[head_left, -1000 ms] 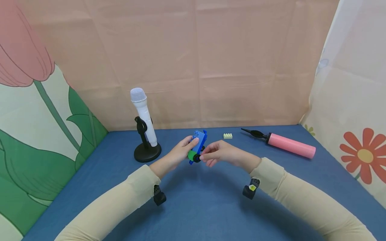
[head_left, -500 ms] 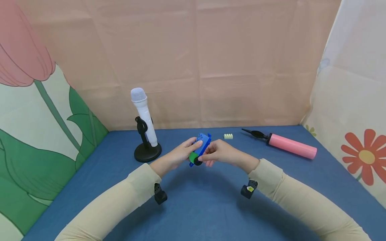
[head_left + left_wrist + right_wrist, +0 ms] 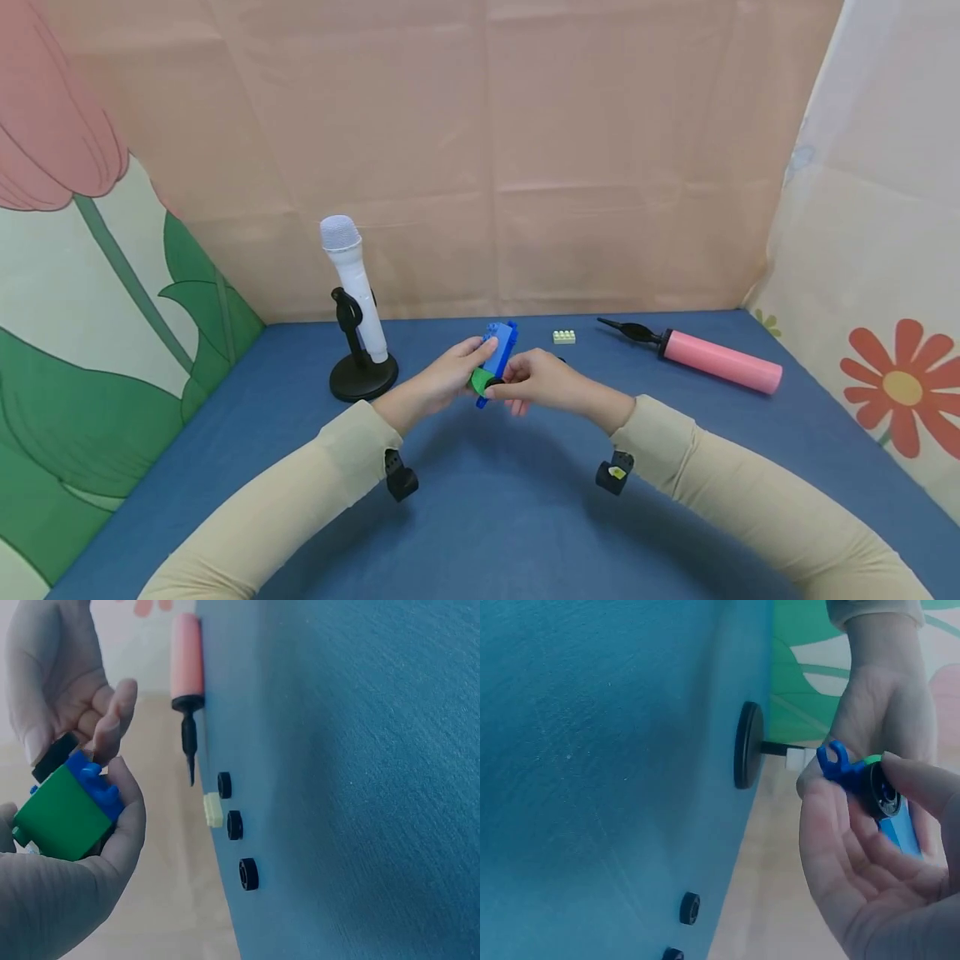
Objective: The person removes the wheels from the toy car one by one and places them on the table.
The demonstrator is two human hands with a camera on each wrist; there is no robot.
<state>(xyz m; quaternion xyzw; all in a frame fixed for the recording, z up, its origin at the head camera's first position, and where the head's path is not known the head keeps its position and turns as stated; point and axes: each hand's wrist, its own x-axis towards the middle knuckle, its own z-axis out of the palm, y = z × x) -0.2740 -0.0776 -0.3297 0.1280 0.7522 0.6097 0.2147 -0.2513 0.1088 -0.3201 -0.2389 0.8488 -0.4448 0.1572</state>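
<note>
My left hand (image 3: 442,382) grips a toy brick vehicle (image 3: 501,348) above the table. Its long body is blue, and a green block (image 3: 61,817) sits at the end nearer me. Blue hook-shaped connectors (image 3: 835,759) stick out from that end. On the side facing my right hand (image 3: 553,379) is a black wheel (image 3: 880,792) with a ridged hub. My right thumb presses on the outer face of this wheel, with the fingers curled around behind it, pinching it against the vehicle. In the left wrist view the wheel (image 3: 54,756) lies close against the green block.
Several loose black wheels (image 3: 248,874) stand on the blue table near a pale yellow brick (image 3: 564,337). A pink hand pump (image 3: 720,360) lies at the back right. At the back left, a white microphone (image 3: 360,292) leans in its black stand (image 3: 364,379).
The vehicle shifted slightly right, then back left and up. My right hand has moved a little left, and its thumb now covers more of the wheel.
</note>
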